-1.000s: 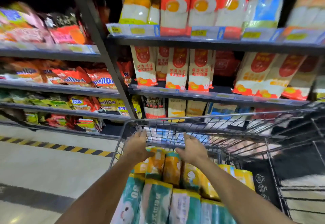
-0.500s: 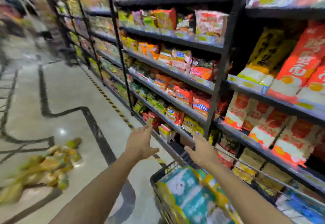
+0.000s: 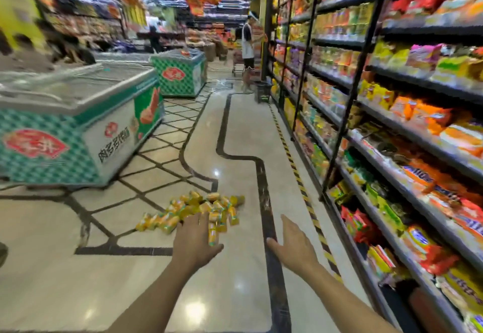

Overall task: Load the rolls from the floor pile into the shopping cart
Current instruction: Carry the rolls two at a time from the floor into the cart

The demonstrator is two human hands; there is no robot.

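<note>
Both bare hands, left hand (image 3: pixel 196 238) and right hand (image 3: pixel 294 247), reach forward with fingers spread, holding nothing. A pile of yellow plastic-wrapped rolls (image 3: pixel 193 210) lies on the glossy tiled floor (image 3: pixel 78 293) ahead.

The near freezer (image 3: pixel 78 113) carried black Chinese characters (image 3: pixel 113 148) on its white end panel (image 3: pixel 119 121), beginning 肉多; the rest was smeared. Red emblems (image 3: pixel 34 147) on its green front and on the far freezer (image 3: pixel 183 82) behind it were unreadable. On the shelves (image 3: pixel 392 130) right of the near freezer, orange packets (image 3: pixel 418 176) bore blurred blue lettering.
</note>
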